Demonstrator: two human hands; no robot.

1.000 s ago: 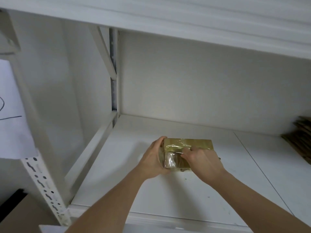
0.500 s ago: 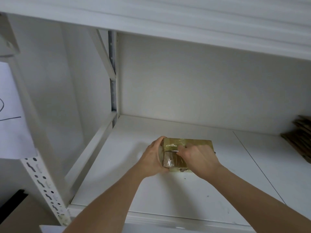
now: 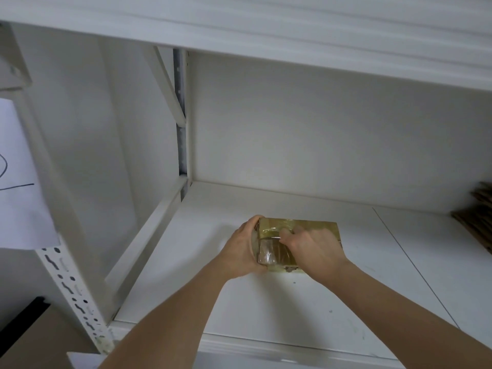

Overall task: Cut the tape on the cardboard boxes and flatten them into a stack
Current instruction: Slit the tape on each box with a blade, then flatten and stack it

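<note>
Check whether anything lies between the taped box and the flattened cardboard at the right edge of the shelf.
Nothing visible does. The shelf is bare between the box, held by both hands, and the flattened cardboard.

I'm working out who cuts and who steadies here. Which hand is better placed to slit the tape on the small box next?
Right. The right hand rests on top of the taped box, with what looks like a thin blade at its fingertips on the tape. The left hand wraps the box's left end, steadying it on the shelf.
</note>
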